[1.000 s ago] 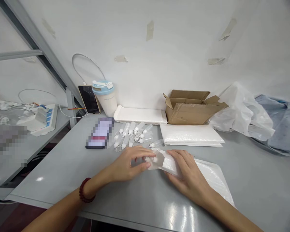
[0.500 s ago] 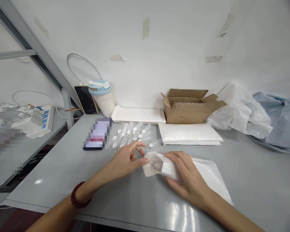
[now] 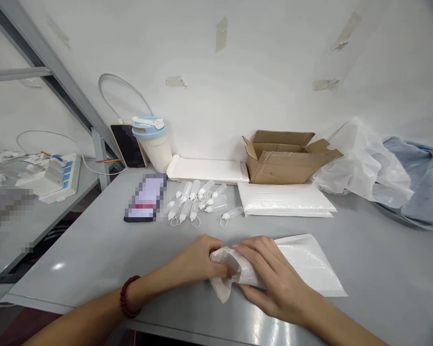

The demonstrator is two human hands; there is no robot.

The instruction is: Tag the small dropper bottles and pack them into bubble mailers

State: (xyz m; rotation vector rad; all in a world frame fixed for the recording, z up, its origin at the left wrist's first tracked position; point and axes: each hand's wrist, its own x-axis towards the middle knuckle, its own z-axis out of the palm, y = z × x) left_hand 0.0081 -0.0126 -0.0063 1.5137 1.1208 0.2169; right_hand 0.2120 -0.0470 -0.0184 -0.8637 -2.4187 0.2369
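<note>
My right hand is wrapped around a white padded envelope, squeezing it so its mouth bulges towards the left. At that mouth, my left hand has its thumb inside and its curled fingers at the rim, gripping the edge. What lies deeper in the envelope is hidden. A second white padded envelope lies flat on the table beneath and beside my right hand. Beyond my hands is a loose group of small clear squeeze bottles with white tethered caps. One bottle lies a little apart on the right.
A grey table holds a pixelated phone, a blue-lidded cup and stacked white envelopes. An open cardboard box stands by the wall. A plastic bag is at the right, a power strip at the left.
My left hand has moved down and in, and its thumb has gone into the envelope's mouth. The rim now droops and crumples, where a white item showed inside before.
</note>
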